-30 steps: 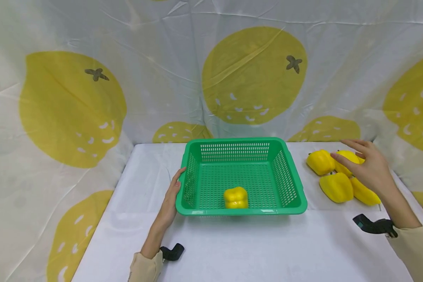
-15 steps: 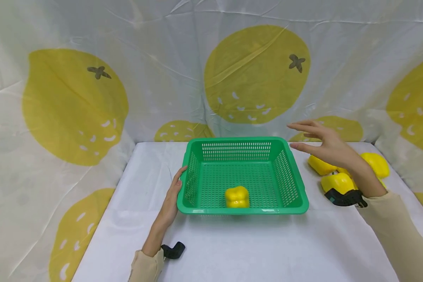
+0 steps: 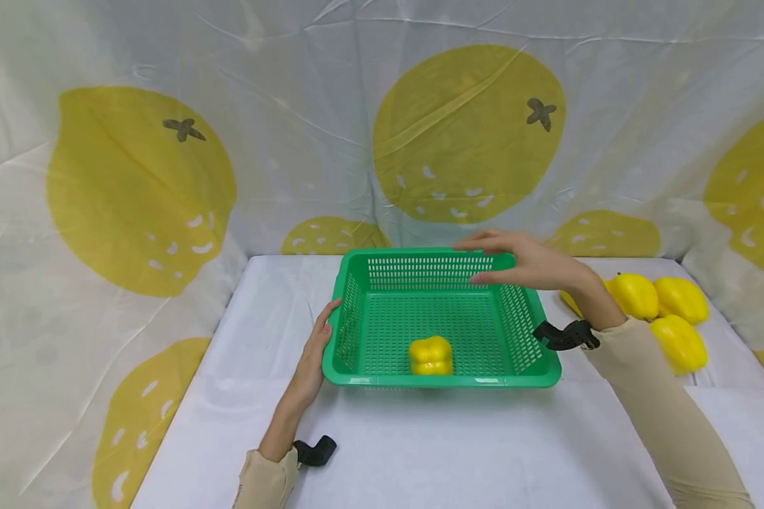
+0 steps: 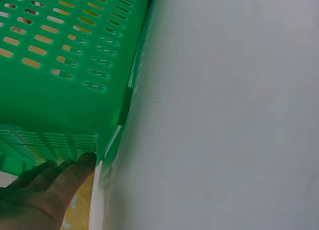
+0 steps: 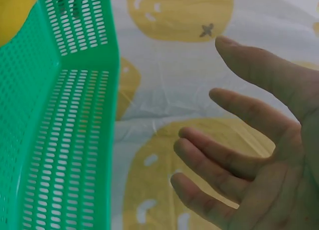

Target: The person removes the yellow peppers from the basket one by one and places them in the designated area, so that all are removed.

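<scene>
A green plastic basket (image 3: 442, 382) with slotted walls stands on the white-covered table. Inside, near its front wall, lies one yellow bell pepper (image 3: 431, 355). My left hand (image 3: 307, 364) rests against the basket's left side, fingers extended; in the left wrist view its fingertips (image 4: 87, 158) touch the slotted outer wall. My right hand (image 3: 528, 261) hovers over the back right corner of the basket, palm facing left. Its fingers are spread and relaxed with nothing between them, as the right wrist view shows too.
Several yellow peppers (image 3: 681, 300) lie grouped on the table right of the basket, partly hidden behind my right forearm (image 3: 662, 403). A lemon-print cloth (image 3: 293, 141) hangs behind and beside the table. Black cameras sit on both wrists.
My right hand has moved left, from over the peppers at the right to above the basket's back right corner, staying empty. My left hand and the pepper in the basket hold their places.
</scene>
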Motion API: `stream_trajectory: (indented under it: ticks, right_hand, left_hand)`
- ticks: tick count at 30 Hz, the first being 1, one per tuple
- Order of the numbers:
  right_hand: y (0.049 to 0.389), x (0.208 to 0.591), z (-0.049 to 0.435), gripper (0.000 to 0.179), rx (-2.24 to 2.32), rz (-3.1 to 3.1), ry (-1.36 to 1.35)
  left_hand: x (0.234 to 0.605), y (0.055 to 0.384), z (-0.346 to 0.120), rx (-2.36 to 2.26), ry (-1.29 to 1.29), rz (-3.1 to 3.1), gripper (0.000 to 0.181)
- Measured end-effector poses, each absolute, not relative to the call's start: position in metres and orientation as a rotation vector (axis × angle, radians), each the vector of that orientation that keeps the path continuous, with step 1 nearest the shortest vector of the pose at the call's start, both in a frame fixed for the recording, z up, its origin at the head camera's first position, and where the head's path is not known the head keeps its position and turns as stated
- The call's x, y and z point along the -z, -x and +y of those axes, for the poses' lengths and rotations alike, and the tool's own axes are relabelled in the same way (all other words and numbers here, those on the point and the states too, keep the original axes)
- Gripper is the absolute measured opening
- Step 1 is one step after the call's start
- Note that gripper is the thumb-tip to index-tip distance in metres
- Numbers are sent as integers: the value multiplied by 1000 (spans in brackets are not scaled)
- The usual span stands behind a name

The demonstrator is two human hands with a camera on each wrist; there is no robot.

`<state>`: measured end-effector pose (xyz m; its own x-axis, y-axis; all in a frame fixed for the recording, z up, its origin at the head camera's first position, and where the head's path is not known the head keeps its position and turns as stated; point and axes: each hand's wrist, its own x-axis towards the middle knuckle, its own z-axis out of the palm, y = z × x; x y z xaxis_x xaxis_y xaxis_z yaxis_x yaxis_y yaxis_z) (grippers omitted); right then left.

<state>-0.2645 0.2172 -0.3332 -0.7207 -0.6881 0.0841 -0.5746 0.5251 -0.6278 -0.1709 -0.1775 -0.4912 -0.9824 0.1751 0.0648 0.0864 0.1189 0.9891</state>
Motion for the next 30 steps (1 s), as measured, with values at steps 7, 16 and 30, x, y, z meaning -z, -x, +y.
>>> stream_trajectory:
  ticks: [7, 16, 30]
  right_hand:
    - [275, 337, 194, 58, 902, 2395, 1134]
    - [289, 352, 170, 55, 923, 2057, 1246]
    - [300, 390, 156, 56, 1012, 1714, 1255]
  left_hand:
    - [491, 171, -178, -2018, -271, 2306, 49]
    - [491, 170, -177, -2015, -267, 2302, 48]
    - [491, 170, -178, -2007, -262, 2310, 48]
